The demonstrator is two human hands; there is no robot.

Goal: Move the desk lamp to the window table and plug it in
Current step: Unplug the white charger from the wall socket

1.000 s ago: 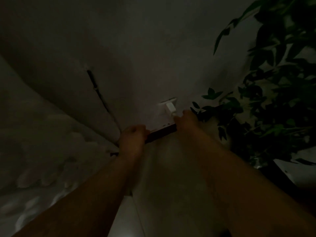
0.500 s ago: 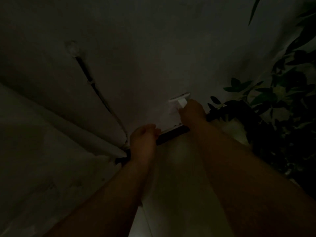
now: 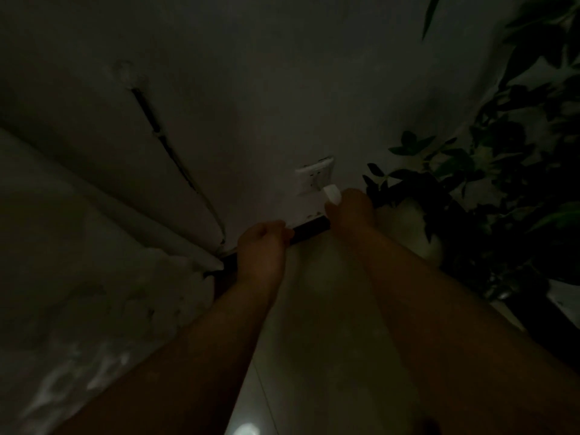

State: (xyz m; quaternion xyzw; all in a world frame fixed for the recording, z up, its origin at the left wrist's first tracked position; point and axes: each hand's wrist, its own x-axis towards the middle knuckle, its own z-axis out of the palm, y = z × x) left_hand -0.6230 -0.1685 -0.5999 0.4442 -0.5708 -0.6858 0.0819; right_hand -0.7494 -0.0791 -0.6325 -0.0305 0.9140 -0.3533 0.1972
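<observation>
Scene very dim; landmark taken as the white wall outlet (image 3: 314, 176), set low on the grey wall (image 3: 266, 89) just above the dark baseboard (image 3: 310, 231); no lettering, brand or label legible on the outlet or anything else at this light level; right hand (image 3: 350, 210) sits just below and to the right of the outlet, its grip closed around a white plug (image 3: 332, 193) whose upper end points at the outlet's lower right corner, touching or just short of the faceplate, cannot tell which; whether the prongs are seated cannot be told; left hand (image 3: 262, 246) is below and to the left of the outlet, fingers curled into a loose fist at the baseboard, and what it has hold of, if anything, cannot be told; desk lamp itself not in view, only its plug; a dark cable (image 3: 169, 149) runs down the wall well to the left of the outlet; pale fabric (image 3: 78, 262) lies further left; leafy plant (image 3: 489, 183) stands to the right of the outlet, leaves near the right hand; pale floor (image 3: 314, 340) beneath both forearms.
</observation>
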